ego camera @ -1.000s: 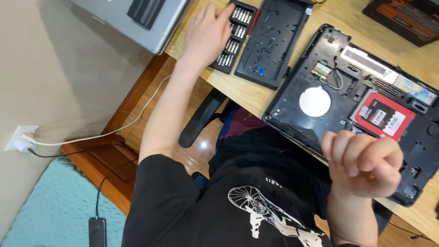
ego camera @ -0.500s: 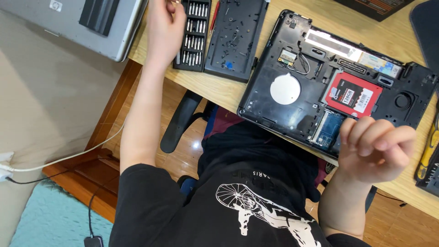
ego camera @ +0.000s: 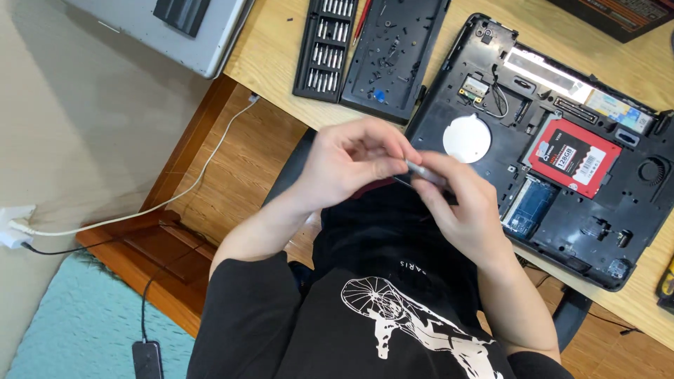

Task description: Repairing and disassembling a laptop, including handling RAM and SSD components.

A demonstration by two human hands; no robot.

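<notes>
My left hand (ego camera: pixel 349 165) and my right hand (ego camera: pixel 460 203) meet in front of my chest, just below the desk edge. Between them they pinch a thin silver screwdriver (ego camera: pixel 423 170); the left fingertips are at its tip end and the right hand wraps its handle. Beyond the hands lies an opened black laptop (ego camera: pixel 597 224), underside up, with a red drive (ego camera: pixel 573 156) and a white round disc (ego camera: pixel 467 139) showing. A black case of screwdriver bits (ego camera: pixel 328 43) lies open at the desk's left, its lid (ego camera: pixel 397 56) holding small screws.
A grey device (ego camera: pixel 168 31) sits at the desk's far left corner. The wooden desk (ego camera: pixel 270 52) runs diagonally. A white cable (ego camera: pixel 140 214) leads to a wall socket, and a black cable lies on the teal rug (ego camera: pixel 77 330). A yellow-black tool (ego camera: pixel 665 281) peeks in at right.
My left hand has come back from the bit case to my chest. My right hand has moved left to meet it, and both now hold the silver screwdriver.
</notes>
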